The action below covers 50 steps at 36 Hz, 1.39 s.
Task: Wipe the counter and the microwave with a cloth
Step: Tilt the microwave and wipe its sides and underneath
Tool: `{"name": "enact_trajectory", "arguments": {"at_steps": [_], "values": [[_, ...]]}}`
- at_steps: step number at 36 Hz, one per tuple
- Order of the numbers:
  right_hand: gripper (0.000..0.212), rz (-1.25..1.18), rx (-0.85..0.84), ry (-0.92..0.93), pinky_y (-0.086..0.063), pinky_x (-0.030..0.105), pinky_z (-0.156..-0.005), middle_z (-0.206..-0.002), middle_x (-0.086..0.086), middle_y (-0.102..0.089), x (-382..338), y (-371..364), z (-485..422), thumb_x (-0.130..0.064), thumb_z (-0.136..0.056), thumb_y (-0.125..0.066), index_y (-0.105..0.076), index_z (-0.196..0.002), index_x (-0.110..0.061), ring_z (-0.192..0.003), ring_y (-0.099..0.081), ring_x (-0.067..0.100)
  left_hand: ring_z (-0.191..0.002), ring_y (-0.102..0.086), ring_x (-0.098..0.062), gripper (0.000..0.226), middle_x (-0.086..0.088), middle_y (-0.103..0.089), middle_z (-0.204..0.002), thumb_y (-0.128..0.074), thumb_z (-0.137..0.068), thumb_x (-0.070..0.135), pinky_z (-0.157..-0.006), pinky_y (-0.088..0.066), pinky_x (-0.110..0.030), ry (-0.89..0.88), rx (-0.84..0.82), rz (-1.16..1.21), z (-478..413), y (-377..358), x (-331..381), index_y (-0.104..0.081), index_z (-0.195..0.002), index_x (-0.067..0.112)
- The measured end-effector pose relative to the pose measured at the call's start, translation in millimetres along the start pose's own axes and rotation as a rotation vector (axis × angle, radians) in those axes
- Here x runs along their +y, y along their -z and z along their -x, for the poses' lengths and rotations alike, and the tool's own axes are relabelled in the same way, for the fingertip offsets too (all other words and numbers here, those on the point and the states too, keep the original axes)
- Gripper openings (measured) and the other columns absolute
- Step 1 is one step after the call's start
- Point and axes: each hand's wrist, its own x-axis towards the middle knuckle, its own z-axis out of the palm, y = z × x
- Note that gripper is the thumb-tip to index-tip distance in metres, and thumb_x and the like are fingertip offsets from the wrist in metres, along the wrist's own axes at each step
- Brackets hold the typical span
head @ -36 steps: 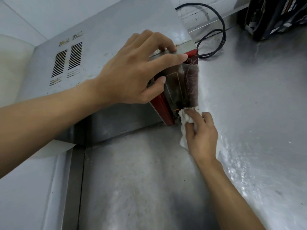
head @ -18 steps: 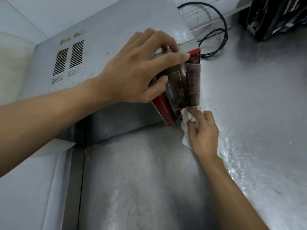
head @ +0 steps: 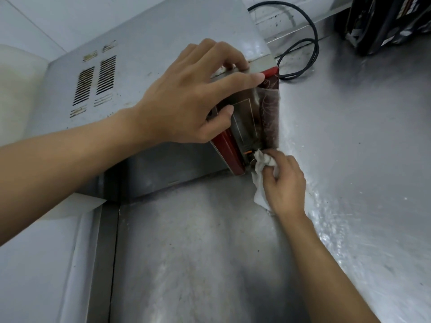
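Note:
A grey metal microwave (head: 151, 54) with a red front frame stands on the steel counter (head: 349, 148). My left hand (head: 193, 101) lies over its top front corner, fingers curled on the upper edge and thumb on the door side. A crumpled white cloth (head: 262, 169) is pressed against the lower corner of the dark front panel, with my right hand (head: 283, 180) shut on it. Part of the cloth hangs below my palm.
A black power cable (head: 307, 38) loops on the counter behind the microwave. A dark bag or box (head: 384, 22) stands at the back right. A pale container (head: 16, 89) sits left of the microwave. The counter's left rim (head: 102, 252) runs down the frame.
My right hand has slid the cloth slightly left along the bottom of the front panel, and the fingers have curled tighter on it. My left hand has stayed on the microwave's top corner.

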Motion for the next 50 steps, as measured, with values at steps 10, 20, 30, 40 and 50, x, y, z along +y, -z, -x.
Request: {"name": "enact_trajectory", "arguments": {"at_steps": [10,20,30,40,50], "values": [[0.028,0.026,-0.074,0.094,-0.044,0.025,-0.073,-0.104,-0.004,-0.063,6.7,8.1,19.0,-0.021,-0.100,-0.057,-0.069,-0.122,-0.032,-0.090,-0.059,0.009,-0.109,-0.057,-0.038,0.048,-0.023,-0.061,-0.128,-0.060,-0.093,0.020,-0.089,-0.045,-0.048,0.003,-0.004,0.007,-0.3,0.3,-0.4,-0.064,-0.139,0.006],[0.031,-0.022,-0.091,0.123,-0.047,0.027,-0.074,-0.104,-0.002,-0.061,4.1,5.4,13.6,-0.023,-0.098,-0.055,-0.070,-0.124,-0.031,-0.088,-0.061,0.013,-0.110,-0.055,-0.038,0.047,-0.024,-0.061,-0.128,-0.058,-0.094,0.021,-0.090,-0.043,-0.046,0.001,-0.001,-0.006,-0.3,0.7,-0.4,-0.063,-0.139,0.006],[0.029,-0.013,-0.035,0.035,-0.038,0.010,-0.070,-0.102,-0.001,-0.061,0.7,-3.7,4.6,-0.021,-0.101,-0.058,-0.068,-0.126,-0.030,-0.084,-0.055,0.008,-0.110,-0.057,-0.039,0.047,-0.025,-0.061,-0.128,-0.058,-0.094,0.021,-0.091,-0.043,-0.046,-0.005,-0.002,-0.010,-0.8,0.7,0.4,-0.063,-0.138,0.004],[0.027,-0.061,-0.010,0.006,-0.048,0.028,-0.083,-0.109,-0.005,-0.067,2.2,3.2,20.2,-0.026,-0.102,-0.053,-0.067,-0.123,-0.035,-0.098,-0.059,0.006,-0.108,-0.059,-0.038,0.047,-0.022,-0.062,-0.127,-0.059,-0.093,0.021,-0.089,-0.044,-0.047,0.016,-0.008,-0.008,-1.0,3.1,2.9,-0.065,-0.137,0.006],[0.032,-0.007,-0.082,-0.011,-0.036,0.014,-0.074,-0.108,0.000,-0.065,-6.1,3.1,21.9,-0.019,-0.099,-0.060,-0.068,-0.127,-0.032,-0.088,-0.055,0.005,-0.107,-0.058,-0.038,0.045,-0.021,-0.062,-0.127,-0.057,-0.096,0.023,-0.087,-0.046,-0.049,0.010,0.019,0.004,0.5,3.4,3.4,-0.065,-0.137,0.008]]}}
